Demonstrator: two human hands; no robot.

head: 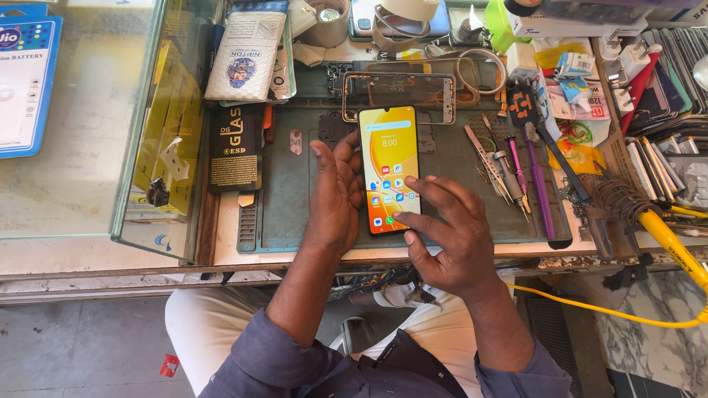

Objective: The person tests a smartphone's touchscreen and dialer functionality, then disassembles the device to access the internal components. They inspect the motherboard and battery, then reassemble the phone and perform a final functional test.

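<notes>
Smartphone (389,169) flat on grey work mat (449,167), mid-bench, screen up and lit yellow with app icons. Long axis running 12 to 6, very slightly tilted; notch end pointing to 12, icon dock end to 6, toward the person.

Left hand (334,194) at the phone's 9 o'clock edge, fingers (341,155) extended and held together, resting along the phone's left side, steadying it. Not wrapped around it; underside contact hidden.

Right hand (451,234) at 4 to 5 o'clock of the phone, fingers (429,192) spread loosely, tips lying on the lower right part of the screen, thumb touching near the bottom edge. Nothing gripped, only touching the glass.

Empty phone frame (399,97) just past the phone at 12, long axis running 9 to 3. Black boxed glass protector pack (236,149) at 9, well apart. Tweezers and screwdrivers (508,169) lying at 3, near. Tape rolls (329,14) far at 12. Soldering iron with yellow handle (666,237) and coiled yellow cord at 3 to 4, bench edge. Glass counter top (82,134) far at 9. Bench (227,245) rim pale, bare beside the mat.
</notes>
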